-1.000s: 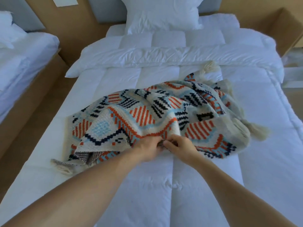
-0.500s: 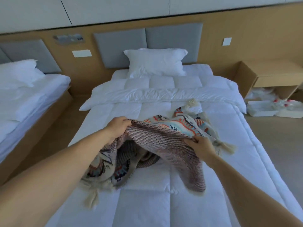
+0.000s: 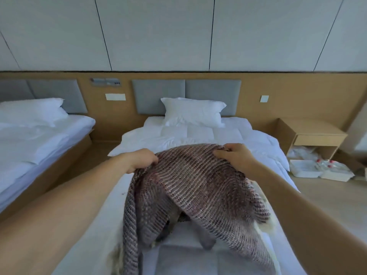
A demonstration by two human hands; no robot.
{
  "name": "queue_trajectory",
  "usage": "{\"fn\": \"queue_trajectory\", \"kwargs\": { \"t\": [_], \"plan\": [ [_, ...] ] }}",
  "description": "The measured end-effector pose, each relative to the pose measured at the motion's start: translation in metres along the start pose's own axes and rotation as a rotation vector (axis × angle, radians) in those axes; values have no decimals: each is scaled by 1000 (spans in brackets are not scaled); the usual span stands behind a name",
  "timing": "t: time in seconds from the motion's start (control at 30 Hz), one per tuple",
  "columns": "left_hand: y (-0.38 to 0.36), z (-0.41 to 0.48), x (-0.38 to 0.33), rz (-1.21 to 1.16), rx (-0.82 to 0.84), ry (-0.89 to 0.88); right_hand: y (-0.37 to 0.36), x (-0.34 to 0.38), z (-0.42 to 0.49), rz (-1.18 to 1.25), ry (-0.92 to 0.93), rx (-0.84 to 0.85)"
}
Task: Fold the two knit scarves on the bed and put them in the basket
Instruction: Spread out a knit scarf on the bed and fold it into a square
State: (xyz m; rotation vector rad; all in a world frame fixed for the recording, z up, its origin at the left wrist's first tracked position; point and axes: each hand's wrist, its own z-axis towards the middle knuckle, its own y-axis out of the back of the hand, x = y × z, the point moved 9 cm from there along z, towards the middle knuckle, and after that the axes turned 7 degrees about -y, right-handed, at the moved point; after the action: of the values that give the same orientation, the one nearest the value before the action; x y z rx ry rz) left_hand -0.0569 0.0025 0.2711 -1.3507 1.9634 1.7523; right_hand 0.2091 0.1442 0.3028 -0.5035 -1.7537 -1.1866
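Above the bed (image 3: pixel 268 147), the left hand (image 3: pixel 142 160) and right hand (image 3: pixel 235 158) each clench the raised far edge of the brown knit scarf (image 3: pixel 198 185) — its bulk drapes near, trailing on the quilt. Uneven tails could skew the fold, or a corner could slip.

Brown-striped knit scarf (image 3: pixel 198 187) (top edge gripped) between left hand (image 3: pixel 142 159) and right hand (image 3: pixel 236 157)

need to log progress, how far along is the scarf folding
Done: nothing looks folded. In hand: left hand and right hand grip a brown ribbed scarf above the bed, unfolded. Left: folding both scarves; no basket in view.
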Motion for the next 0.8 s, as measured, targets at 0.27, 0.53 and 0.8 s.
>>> {"fn": "queue_trajectory", "kwargs": {
  "t": [0.27, 0.53, 0.8],
  "plan": [
    [-88, -26, -24, -42, 373, -167, -68, 32, -31, -505, 170, 177],
    [-52, -27, -76, -448, 208, -349, -27, 22, -31, -384, 109, 134],
    [41, -19, -80, -438, -92, -389, 18, -16, -34, -216, -49, 50]
  ]
}}
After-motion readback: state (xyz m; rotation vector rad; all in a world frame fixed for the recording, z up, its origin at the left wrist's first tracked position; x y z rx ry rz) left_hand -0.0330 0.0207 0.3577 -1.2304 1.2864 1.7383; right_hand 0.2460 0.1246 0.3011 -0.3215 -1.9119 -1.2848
